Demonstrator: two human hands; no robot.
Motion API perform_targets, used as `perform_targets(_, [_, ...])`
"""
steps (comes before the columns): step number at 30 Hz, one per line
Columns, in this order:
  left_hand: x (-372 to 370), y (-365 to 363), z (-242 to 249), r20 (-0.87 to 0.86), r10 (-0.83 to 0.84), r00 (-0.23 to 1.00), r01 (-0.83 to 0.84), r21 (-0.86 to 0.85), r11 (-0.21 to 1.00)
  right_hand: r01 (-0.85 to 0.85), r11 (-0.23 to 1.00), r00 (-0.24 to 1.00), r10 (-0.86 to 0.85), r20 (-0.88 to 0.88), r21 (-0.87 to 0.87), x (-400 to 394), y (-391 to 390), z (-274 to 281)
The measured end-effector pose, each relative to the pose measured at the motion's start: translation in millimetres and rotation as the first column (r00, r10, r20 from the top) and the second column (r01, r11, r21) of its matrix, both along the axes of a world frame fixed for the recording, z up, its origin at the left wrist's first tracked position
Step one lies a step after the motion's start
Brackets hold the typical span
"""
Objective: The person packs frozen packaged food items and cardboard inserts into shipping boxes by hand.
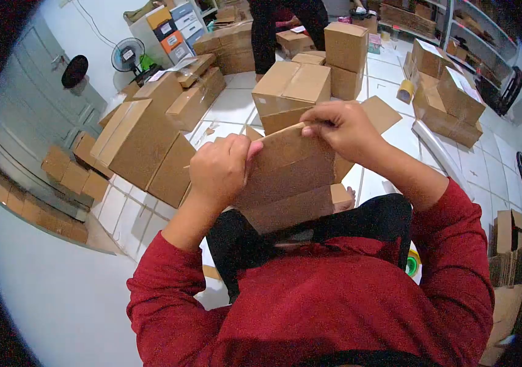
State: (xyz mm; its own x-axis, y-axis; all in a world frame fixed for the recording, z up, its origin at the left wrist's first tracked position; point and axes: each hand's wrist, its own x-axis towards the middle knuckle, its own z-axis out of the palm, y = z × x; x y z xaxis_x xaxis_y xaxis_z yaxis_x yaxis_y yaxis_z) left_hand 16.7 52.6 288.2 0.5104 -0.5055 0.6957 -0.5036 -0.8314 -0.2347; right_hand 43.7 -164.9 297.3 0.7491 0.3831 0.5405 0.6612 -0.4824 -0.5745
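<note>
Both grips hold the flat cardboard piece (288, 177): left hand (219, 171) on its left edge, right hand (341, 127) pinching its top; beyond it, a closed box (291, 92).

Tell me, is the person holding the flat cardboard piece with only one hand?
No, both the left hand and the right hand grip the top edge of the cardboard piece.

Boxes (290, 92) ahead; floor (389, 70) gaps btw.
</note>
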Motion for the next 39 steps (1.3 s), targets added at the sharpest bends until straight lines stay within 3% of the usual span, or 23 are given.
perform_targets(5, [-0.5, -3.6, -2.7, 0.052, -0.015, 0.999, 0.015, 0.001, 1.000, -0.040, 0.996, 0.975, 0.056, -0.215, 0.080, 5.2, -4.6, -0.2])
perform_targets(9, [-1.9, -8.9, 2.8, 0.015, 0.045, 0.999, -0.045, 0.013, 0.999, -0.015, 0.999, 0.979, 0.021, -0.203, 0.032, 8.5, -7.7, 3.8])
perform_targets(11, [-3.6, -9.8, 6.2, 0.006, 0.056, 0.998, -0.056, 0.021, 0.998, -0.034, 0.986, 0.935, 0.089, -0.343, 0.164, 9.9, -11.9, 1.1])
perform_targets(13, [-3.7, -10.4, 9.7, -0.100, -0.028, 0.995, 0.028, -0.004, 1.000, -0.048, 0.991, 0.933, 0.088, -0.349, 0.122, 11.3, -14.8, 1.4])
perform_targets(15, [0.0, -9.5, 5.3, -0.152, 0.003, 0.988, 0.001, 0.026, 1.000, -0.062, 0.994, 0.930, 0.089, -0.358, 0.086, 12.6, -13.8, 2.7])
perform_targets(17, [1.5, -11.2, -0.3, -0.208, 0.042, 0.977, -0.031, 0.055, 0.998, 0.004, 0.943, 0.985, -0.062, -0.163, -0.333, 13.2, -7.3, 5.6])
perform_targets(20, [2.3, -17.5, 0.6, -0.257, 0.080, 0.963, -0.055, 0.100, 0.993, -0.094, 0.908, 0.995, 0.093, -0.021, -0.409, 5.8, 9.7, 1.6])
perform_targets(24, [-3.7, -4.8, 24.1, -0.455, 0.029, 0.890, 0.003, 0.070, 0.998, -0.093, 0.905, 0.996, 0.080, -0.048, -0.415, 10.5, 8.2, 11.9])
perform_targets(26, [-3.5, 8.3, 32.2, -0.530, 0.016, 0.848, 0.011, 0.048, 0.999, 0.049, 0.882, 0.998, -0.027, 0.054, -0.468, 2.5, 2.8, 31.4])
perform_targets(27, [-0.9, 9.5, 36.1, -0.537, 0.018, 0.844, 0.008, 0.046, 0.999, 0.043, 0.882, 0.999, -0.024, 0.046, -0.470, 3.9, 2.4, 36.4])
perform_targets(29, [3.7, 10.9, 43.2, -0.362, 0.003, 0.932, -0.014, -0.030, 0.999, 0.133, 0.907, 0.966, -0.029, 0.257, -0.400, 8.8, 1.9, 44.3])
perform_targets(32, [15.7, 16.8, 68.4, -0.303, -0.048, 0.952, 0.009, -0.127, 0.992, 0.235, 0.889, 0.905, -0.053, 0.422, -0.393, 11.3, -3.8, 73.0])
perform_targets(33, [24.5, 24.4, 73.1, -0.329, -0.210, 0.921, 0.125, -0.261, 0.957, 0.233, 0.888, 0.907, -0.050, 0.418, -0.398, 3.0, -10.2, 90.3])
perform_targets(35, [17.6, 24.6, 80.4, -0.306, -0.151, 0.940, 0.049, -0.316, 0.947, -0.005, 0.809, 0.995, 0.062, 0.076, -0.587, -16.8, -22.0, 127.7])
perform_targets(36, [19.4, 25.4, 76.7, -0.303, -0.153, 0.941, 0.052, -0.319, 0.946, 0.157, 0.914, 0.904, 0.020, 0.428, -0.374, -3.3, -15.7, 101.0])
perform_targets(37, [22.2, 26.4, 68.6, -0.231, -0.163, 0.959, 0.074, -0.353, 0.933, 0.158, 0.912, 0.904, 0.020, 0.426, -0.378, -5.0, -18.5, 101.6])
perform_targets(39, [25.8, 27.4, 60.9, -0.157, -0.172, 0.973, 0.099, -0.389, 0.916, 0.215, 0.905, 0.959, -0.125, 0.253, -0.368, -14.3, -20.6, 108.6])
